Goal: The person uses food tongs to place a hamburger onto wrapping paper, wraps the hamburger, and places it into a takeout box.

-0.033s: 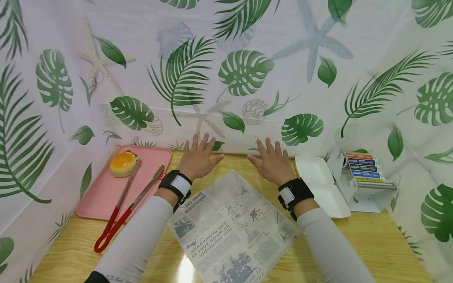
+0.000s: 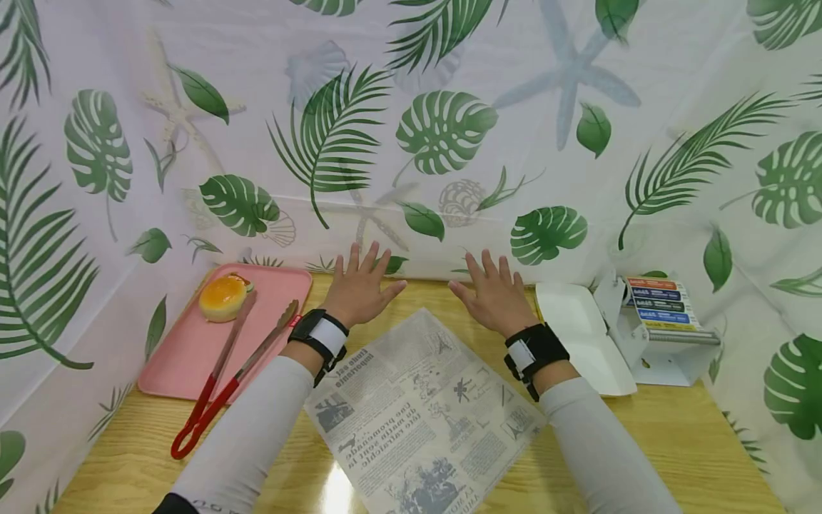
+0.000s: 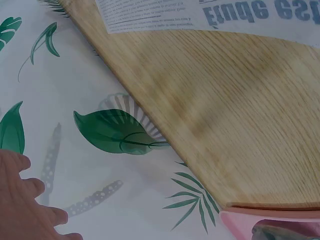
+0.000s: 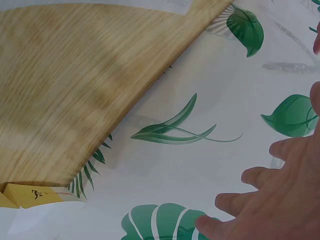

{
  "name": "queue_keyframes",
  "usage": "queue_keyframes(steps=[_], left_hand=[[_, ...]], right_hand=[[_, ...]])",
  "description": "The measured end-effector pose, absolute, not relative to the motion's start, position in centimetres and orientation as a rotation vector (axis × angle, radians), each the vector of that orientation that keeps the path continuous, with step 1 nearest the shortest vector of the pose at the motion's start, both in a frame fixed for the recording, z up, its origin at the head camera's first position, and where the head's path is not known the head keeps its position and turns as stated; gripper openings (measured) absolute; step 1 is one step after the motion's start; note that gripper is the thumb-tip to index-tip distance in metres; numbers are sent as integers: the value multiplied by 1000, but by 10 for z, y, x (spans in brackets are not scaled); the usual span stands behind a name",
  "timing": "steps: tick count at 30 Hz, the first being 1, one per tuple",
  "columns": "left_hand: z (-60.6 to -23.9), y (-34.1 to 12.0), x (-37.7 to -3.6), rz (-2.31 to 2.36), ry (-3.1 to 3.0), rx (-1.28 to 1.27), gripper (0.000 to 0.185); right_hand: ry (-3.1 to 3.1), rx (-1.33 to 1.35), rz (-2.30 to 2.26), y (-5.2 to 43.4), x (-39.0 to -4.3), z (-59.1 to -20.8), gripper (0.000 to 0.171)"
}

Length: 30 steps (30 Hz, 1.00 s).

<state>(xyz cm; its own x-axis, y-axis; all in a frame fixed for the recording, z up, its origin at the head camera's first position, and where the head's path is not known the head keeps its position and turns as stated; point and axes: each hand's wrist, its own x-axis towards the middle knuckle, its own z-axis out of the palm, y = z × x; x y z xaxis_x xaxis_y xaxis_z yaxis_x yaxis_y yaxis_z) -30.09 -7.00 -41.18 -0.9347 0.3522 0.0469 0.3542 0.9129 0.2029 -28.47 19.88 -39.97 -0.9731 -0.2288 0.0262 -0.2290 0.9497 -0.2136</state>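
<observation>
Both hands flat, fingers spread, holding nothing: left hand (image 2: pixel 359 289) and right hand (image 2: pixel 493 294) hover over the far edge of the desk (image 2: pixel 674 435), just beyond the top corner of the newsprint sheet (image 2: pixel 420 414), so each grip is open. Sheet lies flat mid-desk between the forearms. Left of it, pink tray (image 2: pixel 186 350) with a bun (image 2: pixel 222 297) and red-handled tongs (image 2: pixel 221 378) hanging off its front edge; right, white open box (image 2: pixel 578 335) and a tape dispenser (image 2: pixel 661 321).
</observation>
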Motion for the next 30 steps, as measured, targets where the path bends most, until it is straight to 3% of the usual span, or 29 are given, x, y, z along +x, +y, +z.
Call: queue_keyframes(steps=[30], left_hand=[[-408, -82, -284, -254, -3041, -587, 77]], right_hand=[[-3123, 460, 326, 193, -274, -398, 78]])
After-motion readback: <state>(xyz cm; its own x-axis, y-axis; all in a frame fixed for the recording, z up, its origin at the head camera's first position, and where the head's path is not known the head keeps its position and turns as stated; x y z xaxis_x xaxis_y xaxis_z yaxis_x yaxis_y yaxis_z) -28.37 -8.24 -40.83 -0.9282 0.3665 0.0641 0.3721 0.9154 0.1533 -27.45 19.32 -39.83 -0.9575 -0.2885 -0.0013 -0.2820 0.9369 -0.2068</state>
